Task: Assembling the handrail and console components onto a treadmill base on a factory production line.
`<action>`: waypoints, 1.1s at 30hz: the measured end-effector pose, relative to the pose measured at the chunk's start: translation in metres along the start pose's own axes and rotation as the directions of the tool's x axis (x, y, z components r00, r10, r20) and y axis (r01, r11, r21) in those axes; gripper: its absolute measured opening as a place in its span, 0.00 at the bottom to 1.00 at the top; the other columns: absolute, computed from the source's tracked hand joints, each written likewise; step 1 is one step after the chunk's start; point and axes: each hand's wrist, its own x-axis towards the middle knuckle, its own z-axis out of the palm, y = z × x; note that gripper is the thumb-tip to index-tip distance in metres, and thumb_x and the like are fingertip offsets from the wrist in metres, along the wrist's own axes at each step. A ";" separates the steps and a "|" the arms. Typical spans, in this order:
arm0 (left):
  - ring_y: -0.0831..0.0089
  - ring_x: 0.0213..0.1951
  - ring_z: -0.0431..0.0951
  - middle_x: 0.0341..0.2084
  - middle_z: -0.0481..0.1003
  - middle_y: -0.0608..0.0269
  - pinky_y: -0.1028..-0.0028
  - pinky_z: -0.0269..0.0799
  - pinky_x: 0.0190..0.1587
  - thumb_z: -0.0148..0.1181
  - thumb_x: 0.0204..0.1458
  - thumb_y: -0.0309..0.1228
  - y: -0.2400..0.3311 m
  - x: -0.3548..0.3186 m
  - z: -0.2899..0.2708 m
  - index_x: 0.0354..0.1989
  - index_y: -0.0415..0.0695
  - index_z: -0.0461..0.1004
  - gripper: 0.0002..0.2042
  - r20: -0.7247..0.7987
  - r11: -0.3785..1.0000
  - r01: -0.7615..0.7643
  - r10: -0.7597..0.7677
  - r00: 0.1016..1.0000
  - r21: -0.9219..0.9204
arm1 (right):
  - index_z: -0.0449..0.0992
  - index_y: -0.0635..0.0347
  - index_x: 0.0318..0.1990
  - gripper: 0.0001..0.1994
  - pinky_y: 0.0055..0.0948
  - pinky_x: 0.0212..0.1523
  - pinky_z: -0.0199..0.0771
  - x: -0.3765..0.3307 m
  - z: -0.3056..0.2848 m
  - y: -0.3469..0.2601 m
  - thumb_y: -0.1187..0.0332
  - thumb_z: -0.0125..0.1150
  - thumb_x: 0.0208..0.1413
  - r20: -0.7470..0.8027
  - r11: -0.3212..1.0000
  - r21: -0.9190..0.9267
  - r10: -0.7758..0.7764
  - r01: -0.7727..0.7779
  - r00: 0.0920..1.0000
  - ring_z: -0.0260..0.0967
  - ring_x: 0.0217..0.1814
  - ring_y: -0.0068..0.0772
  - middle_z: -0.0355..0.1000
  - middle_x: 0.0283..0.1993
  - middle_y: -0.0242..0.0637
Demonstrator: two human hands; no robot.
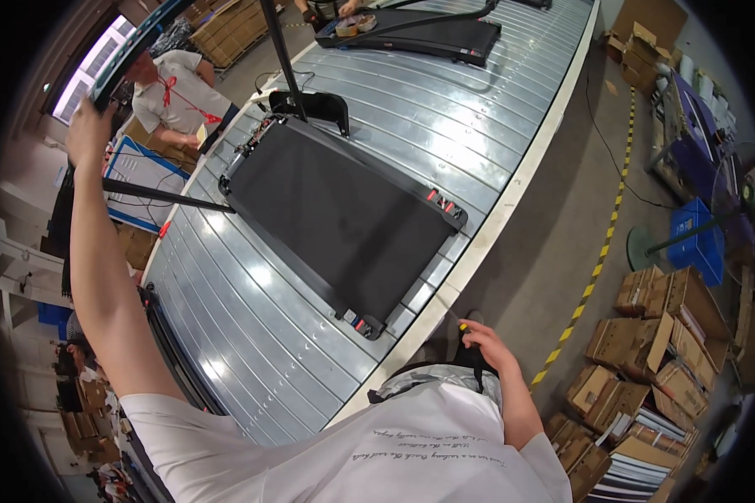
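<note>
A treadmill [344, 218] with a black running belt lies on the slatted metal conveyor in front of me. Two dark uprights [281, 50] rise from its far left end toward a dark top frame [134, 54] at the upper left. My left hand [88, 134] is raised high with its fingers closed round the lower end of that frame; the fingertips are partly hidden. Low beside my right hip, my right hand [491, 348] grips a screwdriver [463, 328] with a yellow and black handle. Its thin shaft points toward the conveyor's pale edge.
Another treadmill [428, 33] lies farther along the conveyor [252, 327], near a person's hands. Across the line stands a co-worker [180, 88] in a light shirt. Cardboard boxes [646, 335], a blue bin [696, 239] and a fan stand [642, 247] occupy the right, beyond yellow-black floor tape [600, 268].
</note>
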 end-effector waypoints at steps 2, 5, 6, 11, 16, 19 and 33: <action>0.48 0.55 0.70 0.56 0.67 0.48 0.57 0.67 0.55 0.57 0.54 0.45 -0.042 -0.027 0.012 0.67 0.52 0.52 0.34 -0.068 0.997 -0.080 0.080 0.994 0.011 | 0.72 0.64 0.55 0.21 0.18 0.39 0.62 -0.008 0.022 0.015 0.72 0.57 0.52 -0.012 0.997 -0.046 0.055 -0.056 0.998 0.62 0.34 0.19 0.66 0.30 0.27; 0.48 0.57 0.68 0.58 0.64 0.45 0.57 0.66 0.56 0.57 0.54 0.41 -0.058 -0.044 0.024 0.67 0.50 0.52 0.33 -0.124 0.993 -0.110 0.105 0.987 -0.035 | 0.72 0.63 0.55 0.21 0.18 0.36 0.63 -0.005 0.031 0.047 0.74 0.56 0.51 -0.024 0.968 -0.225 0.104 -0.107 0.994 0.61 0.33 0.18 0.67 0.30 0.26; 0.48 0.58 0.66 0.60 0.62 0.44 0.56 0.66 0.57 0.57 0.54 0.39 -0.058 -0.048 0.023 0.67 0.49 0.52 0.33 -0.110 0.994 -0.060 0.050 0.993 -0.087 | 0.72 0.62 0.55 0.21 0.18 0.35 0.64 0.000 0.033 0.053 0.74 0.56 0.51 -0.020 0.954 -0.281 0.104 -0.106 0.994 0.61 0.32 0.17 0.67 0.30 0.26; 0.45 0.58 0.66 0.61 0.60 0.42 0.57 0.65 0.58 0.57 0.52 0.36 -0.067 -0.051 0.040 0.68 0.48 0.49 0.35 -0.143 0.984 -0.096 0.074 0.987 -0.151 | 0.73 0.60 0.55 0.22 0.19 0.30 0.62 0.013 0.062 0.114 0.75 0.54 0.49 -0.025 0.983 -0.088 0.159 -0.160 0.987 0.61 0.28 0.17 0.66 0.28 0.26; 0.44 0.60 0.64 0.60 0.59 0.38 0.57 0.62 0.61 0.57 0.48 0.37 -0.063 -0.044 0.042 0.68 0.45 0.48 0.38 -0.135 0.985 -0.072 0.050 0.990 -0.159 | 0.72 0.58 0.56 0.23 0.20 0.33 0.64 0.022 0.070 0.143 0.76 0.54 0.49 -0.033 0.983 -0.140 0.113 -0.116 0.993 0.61 0.31 0.18 0.66 0.31 0.25; 0.43 0.61 0.61 0.60 0.58 0.37 0.57 0.61 0.61 0.57 0.47 0.38 -0.067 -0.036 0.054 0.68 0.44 0.47 0.39 -0.177 0.977 -0.134 0.105 0.979 -0.163 | 0.72 0.57 0.56 0.22 0.23 0.35 0.66 0.025 0.074 0.146 0.75 0.55 0.49 -0.058 0.963 -0.270 -0.020 0.003 0.998 0.63 0.32 0.22 0.68 0.31 0.29; 0.41 0.61 0.60 0.61 0.55 0.33 0.59 0.61 0.61 0.60 0.45 0.40 -0.033 -0.021 0.053 0.67 0.44 0.47 0.41 -0.095 0.988 -0.074 0.062 0.994 -0.134 | 0.70 0.58 0.57 0.26 0.24 0.30 0.70 0.058 0.051 0.143 0.81 0.58 0.46 -0.199 0.949 0.253 0.241 -0.188 0.950 0.63 0.24 0.19 0.65 0.25 0.28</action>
